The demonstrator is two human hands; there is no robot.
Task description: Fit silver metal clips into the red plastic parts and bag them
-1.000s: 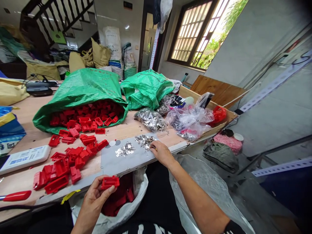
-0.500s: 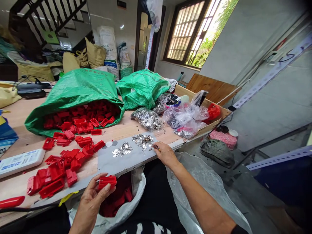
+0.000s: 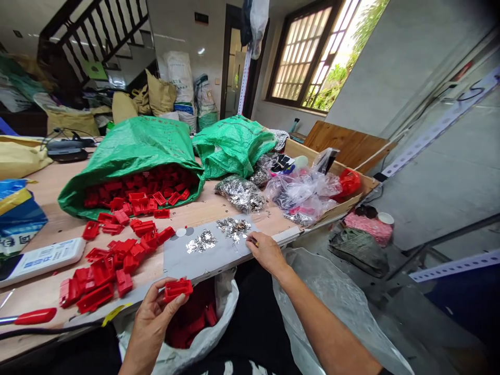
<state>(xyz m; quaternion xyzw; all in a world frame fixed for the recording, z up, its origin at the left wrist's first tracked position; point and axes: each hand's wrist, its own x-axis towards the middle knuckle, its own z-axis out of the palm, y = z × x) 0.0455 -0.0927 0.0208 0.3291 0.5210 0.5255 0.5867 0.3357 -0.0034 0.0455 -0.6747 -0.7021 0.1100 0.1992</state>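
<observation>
My left hand (image 3: 154, 317) holds a red plastic part (image 3: 177, 289) between thumb and fingers, just off the table's near edge and above a white bag (image 3: 219, 312) of more red parts. My right hand (image 3: 265, 251) rests on the edge of a grey mat (image 3: 203, 255), its fingers pinched on a small metal piece (image 3: 253, 241). Two small heaps of shiny metal pieces (image 3: 233, 227) lie on the mat beside it. Loose red parts (image 3: 113, 255) are scattered on the wooden table (image 3: 50, 224) to the left.
A green sack (image 3: 133, 151) spills red parts at the back. A second green sack (image 3: 234, 143), clear bags of metal pieces (image 3: 240, 192) and plastic bags (image 3: 304, 190) lie to the right. A white device (image 3: 42, 257) and a red-handled tool (image 3: 33, 316) sit at the left.
My right hand drew back from the metal heap toward the mat's edge with a small piece pinched. My left hand kept the red part, nearly still.
</observation>
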